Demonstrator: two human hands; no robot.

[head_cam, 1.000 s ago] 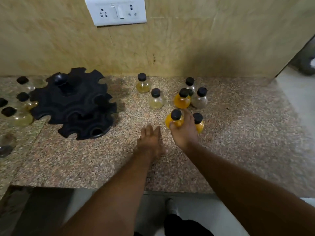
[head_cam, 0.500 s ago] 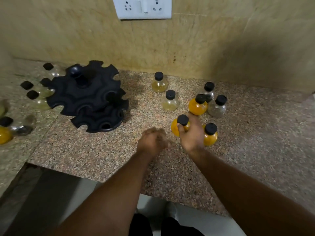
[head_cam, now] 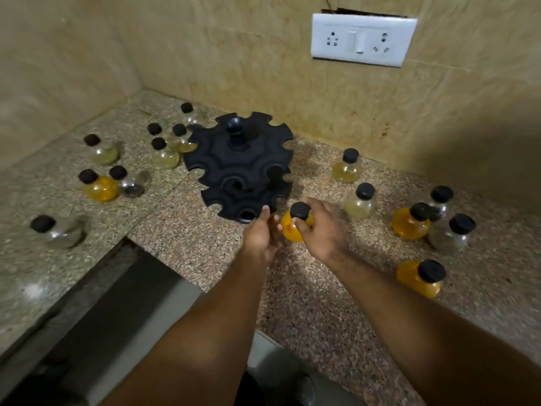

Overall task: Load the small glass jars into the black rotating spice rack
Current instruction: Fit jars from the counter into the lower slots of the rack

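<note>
The black two-tier spice rack (head_cam: 240, 165) stands on the granite counter, its notched slots showing no jars. My right hand (head_cam: 320, 232) grips a small glass jar with orange contents and a black cap (head_cam: 289, 227) just right of the rack's lower tier. My left hand (head_cam: 260, 232) is beside the jar, fingers extended toward the rack's front edge and touching the jar's left side. Several more capped jars (head_cam: 411, 221) stand to the right of the rack, and several others (head_cam: 101, 187) to its left.
A counter edge (head_cam: 164, 259) runs diagonally below the rack, with a dark gap beneath. Tiled walls form a corner behind; a white socket plate (head_cam: 363, 39) is on the back wall. One orange jar (head_cam: 420, 278) stands near my right forearm.
My right hand has lifted the orange jar from the right-hand group and carried it left to the rack. My left hand rose off the counter and moved alongside it. The view swung left.
</note>
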